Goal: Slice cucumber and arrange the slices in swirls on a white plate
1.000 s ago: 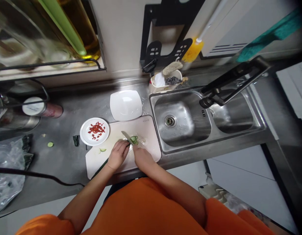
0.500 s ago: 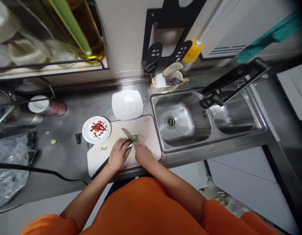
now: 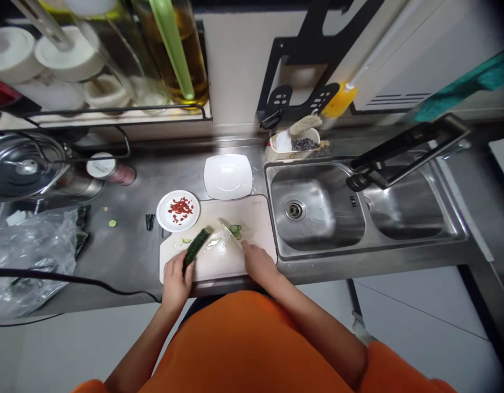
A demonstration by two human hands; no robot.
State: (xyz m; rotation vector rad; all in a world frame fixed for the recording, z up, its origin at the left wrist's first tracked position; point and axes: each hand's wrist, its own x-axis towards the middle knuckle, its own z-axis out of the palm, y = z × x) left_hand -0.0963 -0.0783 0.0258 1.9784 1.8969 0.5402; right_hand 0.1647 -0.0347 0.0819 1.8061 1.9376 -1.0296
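Observation:
My left hand (image 3: pixel 177 277) is closed round the lower end of a dark green cucumber (image 3: pixel 197 250), near the left side of a white cutting board (image 3: pixel 219 267). Its far end points up and to the right. My right hand (image 3: pixel 259 263) grips a kitchen knife (image 3: pixel 231 229) over the right part of the board, the blade pointing up and left. Several thin cucumber slices (image 3: pixel 235 231) lie by the blade. A few pale green scraps (image 3: pixel 186 240) rest at the board's upper left. The knife handle is mostly hidden in my fingers.
A white plate of red pieces (image 3: pixel 179 210) overlaps the board's left corner. Behind the board stands a square white plate (image 3: pixel 228 176). To the right is a steel sink (image 3: pixel 317 202) with a black faucet (image 3: pixel 389 147). A plastic bag (image 3: pixel 39 245) lies at left.
My left hand has moved left and back toward me with the cucumber, away from the blade. The knife in my right hand has shifted slightly right, and the slices now show apart from the cucumber.

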